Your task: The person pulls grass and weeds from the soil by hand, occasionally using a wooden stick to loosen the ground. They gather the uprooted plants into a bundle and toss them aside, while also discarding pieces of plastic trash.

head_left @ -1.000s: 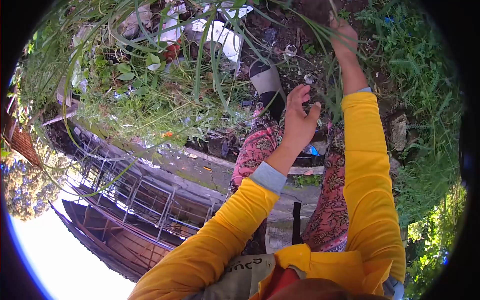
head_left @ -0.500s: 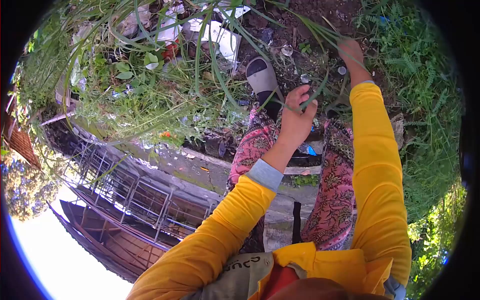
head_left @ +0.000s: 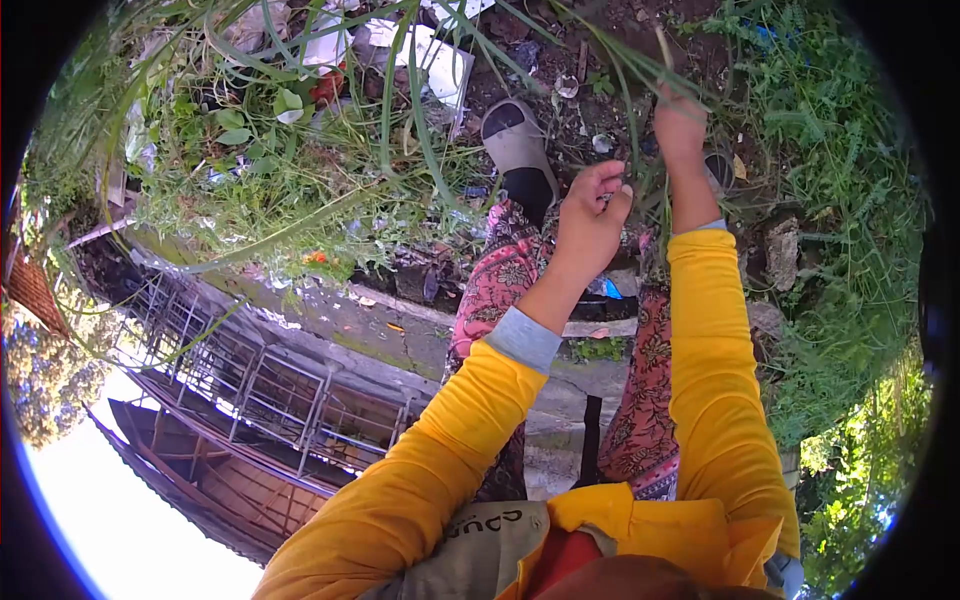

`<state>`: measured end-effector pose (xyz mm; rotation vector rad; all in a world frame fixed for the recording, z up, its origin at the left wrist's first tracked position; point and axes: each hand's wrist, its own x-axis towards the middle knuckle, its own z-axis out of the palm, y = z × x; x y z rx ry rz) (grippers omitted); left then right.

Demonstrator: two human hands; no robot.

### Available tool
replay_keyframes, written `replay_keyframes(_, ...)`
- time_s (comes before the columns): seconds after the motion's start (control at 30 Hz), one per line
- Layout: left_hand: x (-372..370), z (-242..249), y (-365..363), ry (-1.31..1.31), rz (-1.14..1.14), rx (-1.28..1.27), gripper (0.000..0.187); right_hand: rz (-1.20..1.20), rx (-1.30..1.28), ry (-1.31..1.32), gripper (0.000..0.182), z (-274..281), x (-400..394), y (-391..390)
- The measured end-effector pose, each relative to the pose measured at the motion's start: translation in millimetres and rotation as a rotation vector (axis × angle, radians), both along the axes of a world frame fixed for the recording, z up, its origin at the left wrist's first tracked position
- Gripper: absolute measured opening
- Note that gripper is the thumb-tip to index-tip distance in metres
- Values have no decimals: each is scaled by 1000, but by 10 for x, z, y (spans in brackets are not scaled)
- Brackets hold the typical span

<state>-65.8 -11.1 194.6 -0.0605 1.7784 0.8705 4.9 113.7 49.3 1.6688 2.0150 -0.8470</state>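
My left hand (head_left: 590, 225) is low in the middle, its fingers curled and thumb bent in around thin green grass blades (head_left: 628, 110). The hold looks loose. Higher and to the right, my right hand (head_left: 682, 132) is closed at the upper end of a tuft, where long blades and a pale stalk (head_left: 665, 48) meet its fingers; its fingertips are partly hidden. Long blades (head_left: 418, 125) arch across the upper left in front of the camera.
A grey shoe (head_left: 516, 140) stands on littered soil. White scraps (head_left: 440, 65) and a blue scrap (head_left: 612, 289) lie about. Leafy weeds (head_left: 830, 150) grow at the right. A concrete ledge (head_left: 400, 345) runs below, with a metal frame (head_left: 260, 385) at the lower left.
My right hand has shifted left, closer to my left hand, which has moved slightly left and down. The shoe and surroundings sit slightly further left in view.
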Motion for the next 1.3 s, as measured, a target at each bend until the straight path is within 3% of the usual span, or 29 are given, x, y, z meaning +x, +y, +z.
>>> replay_keyframes(0.07, -1, 3, -17, -9, -2, -12, 32, -88, 166, 165, 27, 140, -64, 90)
replay_keyframes(0.1, -19, 13, 2, -16, -8, -23, 32, 47, 371, 337, 26, 85, -2, 93)
replay_keyframes(0.2, -43, 44, 13, -13, -3, -18, 32, 462, 23, -108, 30, -332, 275, -184)
replay_keyframes(0.23, -55, 42, 44, -8, 0, -1, 32, 131, -158, -134, 32, -316, 314, -297)
replay_keyframes(0.33, -85, 82, 79, -49, -4, -17, 31, 150, -5, 16, 36, -314, 260, -229)
replay_keyframes(0.47, -68, 71, 43, -72, -2, -11, 31, -83, 270, 307, 33, 126, -17, -6)
replay_keyframes(0.5, -75, 76, 56, -70, -6, -16, 30, -203, 223, 382, 33, 317, -142, 29)
replay_keyframes(0.6, -78, 83, 44, -59, 10, 3, 30, 576, 52, -76, 32, -411, 302, -305)
replay_keyframes(0.63, -82, 65, 62, -53, 20, 24, 30, 498, -26, -71, 31, -783, 585, -527)
replay_keyframes(0.73, -107, 99, 97, -77, 34, 4, 30, 324, -13, 85, 30, -211, 273, -296)
replay_keyframes(0.87, -37, 41, 8, -87, 45, 11, 29, -325, 128, 400, 34, 306, -129, 58)
replay_keyframes(0.97, -64, 74, 41, -79, 52, 23, 28, -199, 96, 196, 30, 75, -20, -55)
replay_keyframes(1.07, -96, 69, 89, -76, 51, 32, 27, 587, -50, 32, 30, -863, 687, -406)
replay_keyframes(1.2, -66, 38, 31, -81, 74, 31, 26, -121, -61, 64, 37, 80, 17, 38)
replay_keyframes(1.3, -70, 51, 54, -92, 61, 20, 27, -188, 86, 253, 36, 317, -107, 165)
